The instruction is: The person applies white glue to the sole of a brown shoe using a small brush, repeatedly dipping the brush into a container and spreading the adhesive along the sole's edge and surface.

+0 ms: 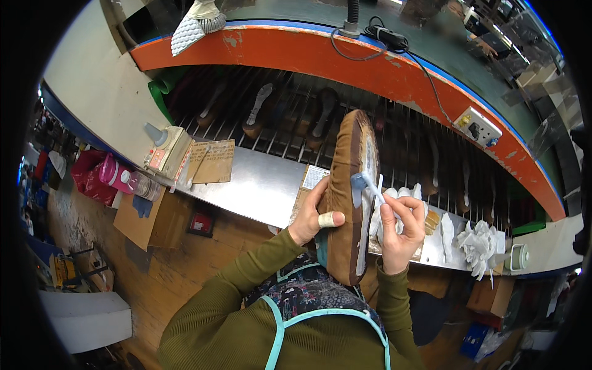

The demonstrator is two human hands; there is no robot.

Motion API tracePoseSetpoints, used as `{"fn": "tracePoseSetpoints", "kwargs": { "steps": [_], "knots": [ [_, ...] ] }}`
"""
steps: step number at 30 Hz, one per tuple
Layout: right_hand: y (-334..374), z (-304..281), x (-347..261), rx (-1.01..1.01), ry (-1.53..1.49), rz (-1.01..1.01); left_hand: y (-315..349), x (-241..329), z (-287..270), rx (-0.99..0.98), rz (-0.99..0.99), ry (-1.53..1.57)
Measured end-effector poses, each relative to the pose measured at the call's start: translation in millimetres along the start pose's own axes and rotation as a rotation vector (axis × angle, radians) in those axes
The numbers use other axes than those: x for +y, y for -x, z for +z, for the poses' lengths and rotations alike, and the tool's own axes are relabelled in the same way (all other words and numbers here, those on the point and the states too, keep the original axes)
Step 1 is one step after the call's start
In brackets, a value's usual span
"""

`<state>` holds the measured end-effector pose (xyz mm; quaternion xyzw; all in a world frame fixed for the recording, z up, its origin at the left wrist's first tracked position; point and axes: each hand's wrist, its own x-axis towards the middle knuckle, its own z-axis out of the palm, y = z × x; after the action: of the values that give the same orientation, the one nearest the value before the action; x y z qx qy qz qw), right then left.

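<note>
In the middle, a brown shoe (pixel 343 222) is held on end, with a pale white coating along its sole side. My left hand (pixel 310 216) is closed around its left side, and a strip of tape wraps the thumb. Between the fingertips of my right hand (pixel 402 229) is the pale handle of a small brush (pixel 372 187). Its blue-grey head touches the shoe near the edge of the sole. Behind the shoe runs a metal ledge (pixel 259 191) in front of a rack of rods, on which several soles or shoes lie in shadow.
On the ledge's left are a glue-stained container (pixel 168 151) and a cardboard piece (pixel 213 161). Crumpled white gloves (pixel 478 243) lie at right. An orange beam (pixel 277 52) with a socket panel (pixel 478 126) spans above. A cardboard box (pixel 166 216) stands lower left.
</note>
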<state>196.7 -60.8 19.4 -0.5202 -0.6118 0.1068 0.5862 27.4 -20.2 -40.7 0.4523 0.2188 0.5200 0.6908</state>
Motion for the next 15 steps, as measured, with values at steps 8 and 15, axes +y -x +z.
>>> {"fn": "tracePoseSetpoints", "kwargs": {
  "steps": [8, 15],
  "knots": [
    [-20, 2, -1, 0.023, 0.017, -0.012, 12, 0, -1, -0.021, 0.056, -0.123],
    [-44, 3, -2, 0.06, 0.034, -0.084, 13, 4, -2, -0.032, 0.083, -0.194]
  ]
}}
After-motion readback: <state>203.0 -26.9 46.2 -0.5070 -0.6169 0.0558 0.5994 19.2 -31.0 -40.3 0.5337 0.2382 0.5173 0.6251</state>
